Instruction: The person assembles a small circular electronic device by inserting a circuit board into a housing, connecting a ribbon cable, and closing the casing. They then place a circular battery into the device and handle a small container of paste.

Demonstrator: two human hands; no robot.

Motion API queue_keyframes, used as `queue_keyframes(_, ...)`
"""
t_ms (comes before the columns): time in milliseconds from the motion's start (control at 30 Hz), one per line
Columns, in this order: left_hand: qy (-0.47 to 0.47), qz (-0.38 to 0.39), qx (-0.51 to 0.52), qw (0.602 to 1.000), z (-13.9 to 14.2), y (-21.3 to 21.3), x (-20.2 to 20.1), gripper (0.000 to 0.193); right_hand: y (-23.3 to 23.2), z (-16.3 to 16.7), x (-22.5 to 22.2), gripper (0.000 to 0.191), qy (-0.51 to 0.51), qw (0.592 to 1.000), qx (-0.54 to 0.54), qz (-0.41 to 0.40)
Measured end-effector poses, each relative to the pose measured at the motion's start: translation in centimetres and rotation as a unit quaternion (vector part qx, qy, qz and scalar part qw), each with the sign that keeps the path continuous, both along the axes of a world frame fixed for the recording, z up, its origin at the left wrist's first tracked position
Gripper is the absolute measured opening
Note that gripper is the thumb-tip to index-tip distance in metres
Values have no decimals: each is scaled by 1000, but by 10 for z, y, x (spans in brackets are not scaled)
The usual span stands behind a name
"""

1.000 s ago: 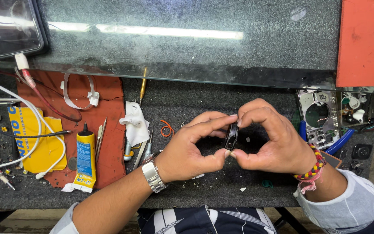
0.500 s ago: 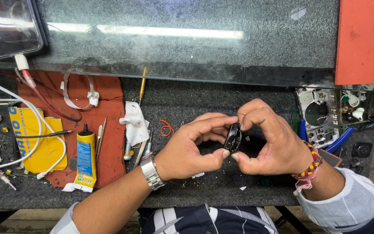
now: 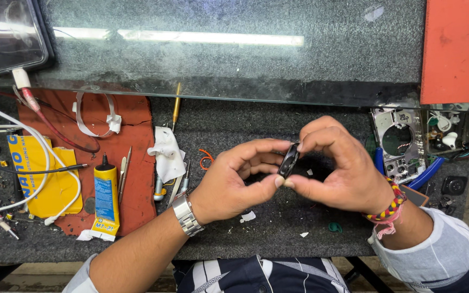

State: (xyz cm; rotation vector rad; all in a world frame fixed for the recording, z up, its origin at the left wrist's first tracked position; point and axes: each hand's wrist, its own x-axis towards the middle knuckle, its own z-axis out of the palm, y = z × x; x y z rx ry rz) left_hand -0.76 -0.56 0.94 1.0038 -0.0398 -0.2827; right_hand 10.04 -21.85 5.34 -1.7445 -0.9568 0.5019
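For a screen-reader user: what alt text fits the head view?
Both hands, left hand and right hand, pinch a small black oval part above a dark felt workbench. A yellow glue tube lies left.

Glossy black plastic part (image 3: 289,160); matt, rough grey felt mat (image 3: 278,239); shiny metal watch (image 3: 185,215); smooth glass pane (image 3: 234,49)

Colours here: glossy black little part (image 3: 289,160) at frame centre, dark grey speckled bench (image 3: 278,239), rust-red mat (image 3: 131,163) at left, yellow glue tube (image 3: 106,198) with blue label, silver wristwatch (image 3: 185,215), red-yellow-black beaded bracelet (image 3: 387,207), bright orange-red panel (image 3: 457,49) upper right.
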Motion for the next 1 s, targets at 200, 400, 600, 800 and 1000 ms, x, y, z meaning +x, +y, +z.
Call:
queue_keyframes(200,-51,39,41,997,3,-3,-2,50,-1,-1,0,45,-39,995,-58,-75)
queue_keyframes(400,-110,94,259,955,15,1,1,38,-2,1,0,33,-37,995,-42,-88)
queue_keyframes(600,-176,110,306,929,20,4,0,36,-1,2,1,28,19,998,17,-51)
queue_keyframes(800,-202,115,328,916,20,4,0,33,-1,5,-2,27,7,999,-3,-38)
queue_keyframes(1000,-198,113,333,915,21,4,-1,33,1,5,-4,24,-17,999,0,-37)
